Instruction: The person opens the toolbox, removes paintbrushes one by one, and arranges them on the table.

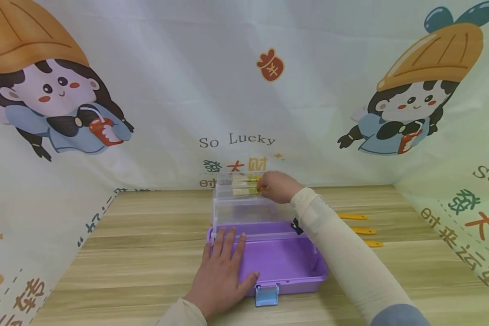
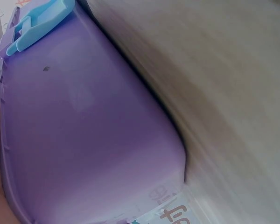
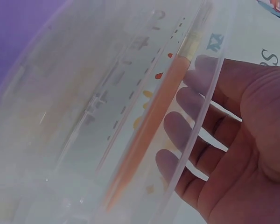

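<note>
A purple box (image 1: pixel 279 260) stands with its clear lid and clear tray (image 1: pixel 244 211) raised at the back. My left hand (image 1: pixel 222 267) rests with fingers spread over the box's left front edge. Up at the clear top compartment, my right hand (image 1: pixel 280 186) pinches a paintbrush near its metal band, with its fingers curled. Pale-bristled paintbrushes (image 1: pixel 241 192) lie side by side there, bristles to the left. Through the clear plastic in the right wrist view, the orange handle of a paintbrush (image 3: pixel 151 123) shows beside the fingers. The left wrist view shows the box's outer wall (image 2: pixel 93 126) and blue latch (image 2: pixel 44 23).
Several yellow-orange handles (image 1: pixel 364 231) lie on the wood-grain table (image 1: pixel 159 253) to the right, partly behind my right forearm. A small black item (image 1: pixel 296 225) sits at the box's back right edge. A printed cloth (image 1: pixel 179 90) hangs behind and at both sides.
</note>
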`<state>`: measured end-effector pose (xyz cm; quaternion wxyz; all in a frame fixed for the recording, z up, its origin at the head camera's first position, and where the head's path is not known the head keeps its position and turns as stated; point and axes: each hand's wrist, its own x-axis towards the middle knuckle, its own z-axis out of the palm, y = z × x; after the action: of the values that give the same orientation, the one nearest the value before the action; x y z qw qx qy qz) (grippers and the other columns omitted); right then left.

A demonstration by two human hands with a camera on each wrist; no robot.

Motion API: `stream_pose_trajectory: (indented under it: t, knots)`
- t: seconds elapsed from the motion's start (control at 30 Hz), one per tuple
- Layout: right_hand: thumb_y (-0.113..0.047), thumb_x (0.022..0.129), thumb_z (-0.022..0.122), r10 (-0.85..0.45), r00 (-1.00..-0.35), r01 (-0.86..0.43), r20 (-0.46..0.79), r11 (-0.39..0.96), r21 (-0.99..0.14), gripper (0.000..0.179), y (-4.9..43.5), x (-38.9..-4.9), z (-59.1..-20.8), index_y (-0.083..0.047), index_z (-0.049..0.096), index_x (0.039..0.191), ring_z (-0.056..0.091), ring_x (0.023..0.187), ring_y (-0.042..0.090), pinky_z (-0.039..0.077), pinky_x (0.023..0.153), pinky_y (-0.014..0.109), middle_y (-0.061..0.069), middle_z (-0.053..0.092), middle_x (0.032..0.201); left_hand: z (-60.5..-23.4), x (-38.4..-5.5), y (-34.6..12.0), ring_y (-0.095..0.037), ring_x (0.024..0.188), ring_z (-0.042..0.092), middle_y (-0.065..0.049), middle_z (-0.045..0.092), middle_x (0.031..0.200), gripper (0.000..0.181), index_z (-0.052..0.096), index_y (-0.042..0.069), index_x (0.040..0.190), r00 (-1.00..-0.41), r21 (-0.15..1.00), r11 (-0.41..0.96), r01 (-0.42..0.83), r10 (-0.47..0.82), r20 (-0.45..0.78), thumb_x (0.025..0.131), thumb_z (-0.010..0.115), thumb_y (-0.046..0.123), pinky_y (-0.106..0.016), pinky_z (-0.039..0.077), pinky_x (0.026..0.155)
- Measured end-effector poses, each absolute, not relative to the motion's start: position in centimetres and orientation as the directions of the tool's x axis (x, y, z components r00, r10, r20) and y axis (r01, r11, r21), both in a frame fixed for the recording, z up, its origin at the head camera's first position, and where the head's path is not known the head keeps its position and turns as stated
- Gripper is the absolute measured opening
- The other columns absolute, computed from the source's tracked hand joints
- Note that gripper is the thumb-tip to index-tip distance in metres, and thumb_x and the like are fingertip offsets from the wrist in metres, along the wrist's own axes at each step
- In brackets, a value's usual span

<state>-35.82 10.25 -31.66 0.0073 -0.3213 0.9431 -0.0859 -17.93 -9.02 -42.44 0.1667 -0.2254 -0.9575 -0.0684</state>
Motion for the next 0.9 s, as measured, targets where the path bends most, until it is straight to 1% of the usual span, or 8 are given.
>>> stream_pose_trajectory:
  t: [0.17, 0.33, 0.6, 0.73, 0.9]
  knots:
    - [-0.014, 0.096, 0.066, -0.611, -0.791, -0.609, 0.027, 0.782, -0.133, 0.024, 10.05, -36.03, -31.89, -0.005, 0.073, 0.117, 0.063, 0.1, 0.024, 0.05, 0.093, 0.039, 0.009, 0.068, 0.107, -42.52, -18.06, -9.12, -0.041, 0.147, 0.018, -0.02, 0.029, 0.158, 0.084, 0.037, 0.005, 0.153, -0.85, 0.053, 0.894, 0.446, 0.404, 0.337, 0.095, 0.042, 0.066, -0.063, 0.022, 0.112]
    - [-0.014, 0.095, 0.067, -0.608, -0.793, -0.605, 0.031, 0.781, -0.151, 0.023, 10.14, -36.01, -31.87, -0.005, 0.072, 0.116, 0.064, 0.1, 0.025, 0.05, 0.093, 0.039, 0.009, 0.069, 0.106, -42.58, -18.13, -9.15, -0.041, 0.147, 0.018, -0.02, 0.029, 0.158, 0.084, 0.037, 0.005, 0.153, -0.849, 0.05, 0.893, 0.447, 0.406, 0.338, 0.095, 0.041, 0.066, -0.063, 0.022, 0.112]
    - [-0.015, 0.092, 0.072, -0.597, -0.802, -0.592, 0.032, 0.787, -0.17, 0.017, 10.22, -35.98, -31.64, -0.008, 0.074, 0.107, 0.065, 0.096, 0.021, 0.052, 0.088, 0.037, 0.004, 0.072, 0.102, -42.64, -18.08, -9.07, -0.041, 0.147, 0.017, -0.02, 0.029, 0.158, 0.085, 0.036, 0.005, 0.153, -0.846, 0.051, 0.891, 0.452, 0.409, 0.343, 0.095, 0.041, 0.066, -0.063, 0.021, 0.112]
    - [-0.018, 0.091, 0.074, -0.597, -0.802, -0.594, 0.034, 0.788, -0.164, 0.015, 10.17, -36.21, -31.72, -0.01, 0.074, 0.103, 0.065, 0.091, 0.019, 0.052, 0.085, 0.035, 0.002, 0.072, 0.097, -42.55, -18.03, -9.08, -0.041, 0.147, 0.017, -0.02, 0.028, 0.158, 0.085, 0.036, 0.005, 0.153, -0.848, 0.046, 0.892, 0.449, 0.409, 0.338, 0.095, 0.04, 0.067, -0.063, 0.022, 0.112]
    - [-0.018, 0.089, 0.075, -0.597, -0.801, -0.596, 0.047, 0.786, -0.163, 0.01, 10.03, -36.4, -31.88, -0.011, 0.073, 0.097, 0.064, 0.087, 0.018, 0.051, 0.083, 0.035, 0.001, 0.071, 0.092, -42.51, -18.01, -9.1, -0.041, 0.147, 0.018, -0.02, 0.029, 0.158, 0.085, 0.036, 0.005, 0.153, -0.85, 0.043, 0.895, 0.444, 0.406, 0.337, 0.095, 0.04, 0.067, -0.063, 0.022, 0.112]
